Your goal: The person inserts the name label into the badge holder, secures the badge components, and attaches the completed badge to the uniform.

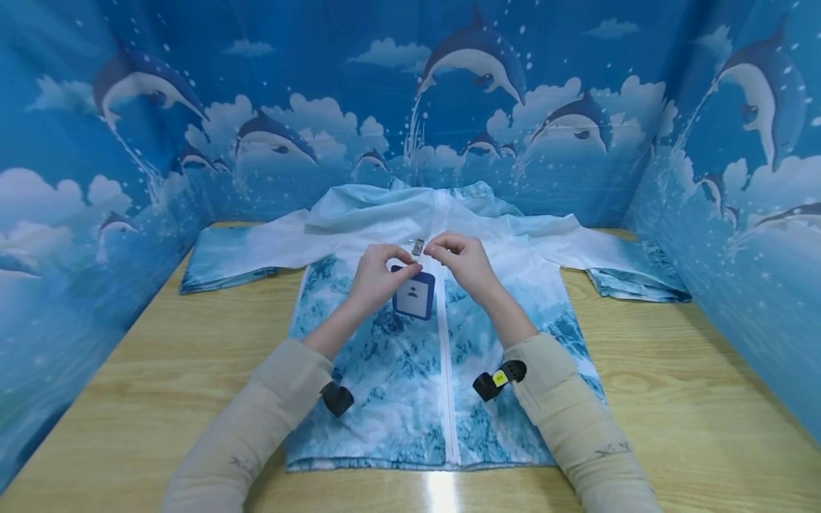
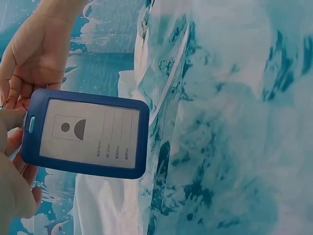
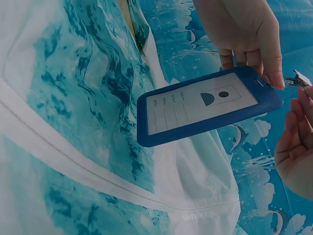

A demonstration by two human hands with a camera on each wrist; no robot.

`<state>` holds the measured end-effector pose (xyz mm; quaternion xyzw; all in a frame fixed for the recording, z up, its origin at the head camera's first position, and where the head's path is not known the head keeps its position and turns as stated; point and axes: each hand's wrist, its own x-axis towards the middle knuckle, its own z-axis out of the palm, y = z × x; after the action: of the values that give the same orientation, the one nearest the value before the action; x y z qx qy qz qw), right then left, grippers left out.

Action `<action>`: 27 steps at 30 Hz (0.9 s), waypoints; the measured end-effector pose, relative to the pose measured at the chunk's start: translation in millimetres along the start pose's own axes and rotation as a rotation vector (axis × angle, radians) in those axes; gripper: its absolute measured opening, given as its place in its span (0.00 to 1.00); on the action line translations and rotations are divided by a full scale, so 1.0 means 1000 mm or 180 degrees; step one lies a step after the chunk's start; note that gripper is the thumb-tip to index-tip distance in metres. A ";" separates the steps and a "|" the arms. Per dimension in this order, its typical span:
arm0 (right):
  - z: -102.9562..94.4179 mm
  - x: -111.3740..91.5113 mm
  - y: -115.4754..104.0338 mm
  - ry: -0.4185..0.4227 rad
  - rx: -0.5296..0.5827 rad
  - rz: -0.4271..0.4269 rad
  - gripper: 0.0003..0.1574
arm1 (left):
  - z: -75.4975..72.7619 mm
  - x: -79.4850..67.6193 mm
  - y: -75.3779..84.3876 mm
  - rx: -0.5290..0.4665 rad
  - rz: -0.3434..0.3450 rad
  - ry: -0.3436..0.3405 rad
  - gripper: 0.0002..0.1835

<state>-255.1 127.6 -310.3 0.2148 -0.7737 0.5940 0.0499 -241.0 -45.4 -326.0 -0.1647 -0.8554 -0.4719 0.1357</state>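
Note:
My left hand [image 1: 378, 276] pinches the top edge of a blue badge holder [image 1: 413, 302] between thumb and fingers. Its white insert shows a grey person icon and ruled lines in the left wrist view. The holder hangs tilted over the front of a blue-and-white zip jacket [image 1: 375, 385], left of the zip. Just above the holder is a small metal clip [image 3: 296, 80]. My right hand [image 1: 465, 265] has its thumb and fingertips together at this clip and pinches it. Both hands are close together over the jacket's chest.
The jacket lies front up on a wooden table [image 1: 667, 370], sleeves spread to both sides and their ends folded. A blue curtain [image 1: 333, 64] printed with dolphins and clouds encloses the back and sides. Black straps with cameras [image 1: 500, 379] are on both wrists.

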 end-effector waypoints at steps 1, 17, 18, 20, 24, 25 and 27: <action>0.000 0.000 0.000 0.0013 -0.0002 0.0007 0.16 | 0.000 0.000 0.000 -0.0067 -0.0047 -0.0035 0.08; -0.006 0.002 -0.001 -0.0015 -0.0085 -0.0010 0.17 | 0.002 0.001 0.006 -0.0170 -0.0218 -0.0122 0.07; -0.007 0.002 -0.002 -0.0016 -0.0080 0.0003 0.17 | 0.002 0.001 0.006 -0.0183 -0.0200 -0.0122 0.08; -0.007 0.003 -0.003 -0.0017 -0.0065 0.0024 0.17 | 0.000 0.001 0.007 -0.0225 -0.0121 -0.0094 0.11; -0.008 0.003 -0.005 -0.0007 -0.0087 0.0013 0.18 | -0.006 0.003 0.010 -0.0282 0.0073 0.0046 0.14; -0.009 0.003 -0.005 -0.0002 -0.0088 0.0005 0.18 | -0.007 0.003 0.010 -0.0288 0.0107 0.0072 0.14; -0.009 0.002 -0.006 0.0005 -0.0078 -0.0006 0.18 | -0.009 0.004 0.012 -0.0277 0.0158 0.0089 0.15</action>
<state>-256.7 134.3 -301.7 0.2145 -0.7806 0.5846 0.0537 -239.4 -46.2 -310.5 -0.1850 -0.8278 -0.5074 0.1519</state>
